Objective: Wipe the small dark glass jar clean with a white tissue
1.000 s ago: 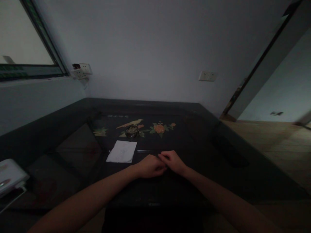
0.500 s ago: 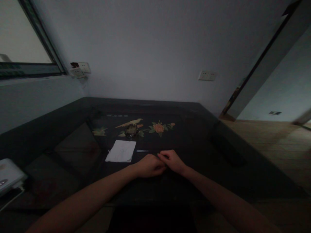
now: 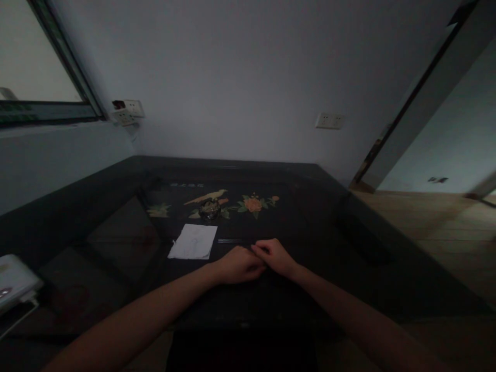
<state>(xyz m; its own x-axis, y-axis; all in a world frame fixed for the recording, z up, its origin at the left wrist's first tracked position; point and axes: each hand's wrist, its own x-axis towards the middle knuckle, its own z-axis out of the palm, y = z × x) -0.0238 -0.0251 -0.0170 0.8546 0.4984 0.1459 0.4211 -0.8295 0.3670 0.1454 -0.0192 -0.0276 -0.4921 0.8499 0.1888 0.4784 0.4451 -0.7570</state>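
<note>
Glossy black table (image 3: 318, 227); left hand (image 3: 236, 266), right hand (image 3: 276, 257) touching, grip unclear.

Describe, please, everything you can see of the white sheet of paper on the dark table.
The white sheet of paper is a small, roughly rectangular piece with faint markings too dim to read. It lies flat on the dark glossy table, slightly skewed, just nearer than the small round dish and apart from it. The left hand rests to its right without touching it.

Glass ashtray (image 3: 210, 209), wall socket (image 3: 329, 121), window (image 3: 31, 62), wooden floor (image 3: 437, 227)
</note>
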